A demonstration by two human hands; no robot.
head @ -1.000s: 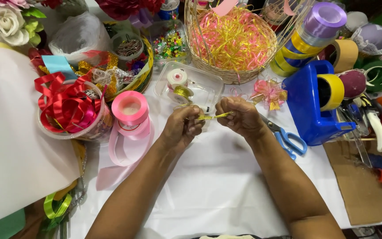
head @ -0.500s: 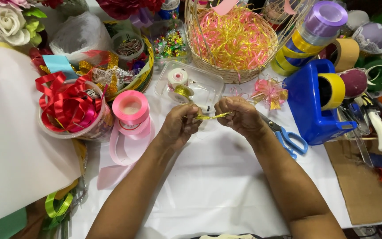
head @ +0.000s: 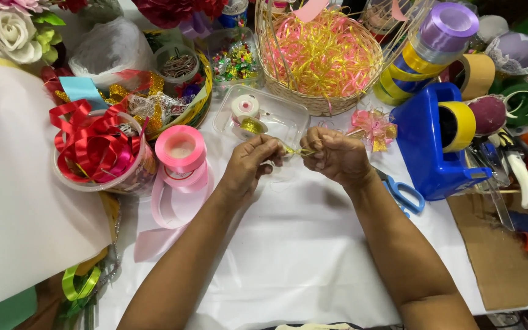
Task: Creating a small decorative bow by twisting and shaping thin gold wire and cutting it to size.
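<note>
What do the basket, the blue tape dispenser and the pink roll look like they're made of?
Basket: woven wicker or cane by the look, with tan interlaced strands and a matte finish. Tape dispenser: probably moulded plastic, a smooth, solid blue with soft highlights. Pink roll: seemingly glossy plastic gift ribbon; it shines, and a loose flat tail curls below it.

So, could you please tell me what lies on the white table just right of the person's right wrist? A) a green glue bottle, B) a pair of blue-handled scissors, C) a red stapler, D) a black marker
B: a pair of blue-handled scissors lies on the white table right beside the right hand, in front of the blue tape dispenser, while both hands pinch a thin yellow-green ribbon strip.
</note>
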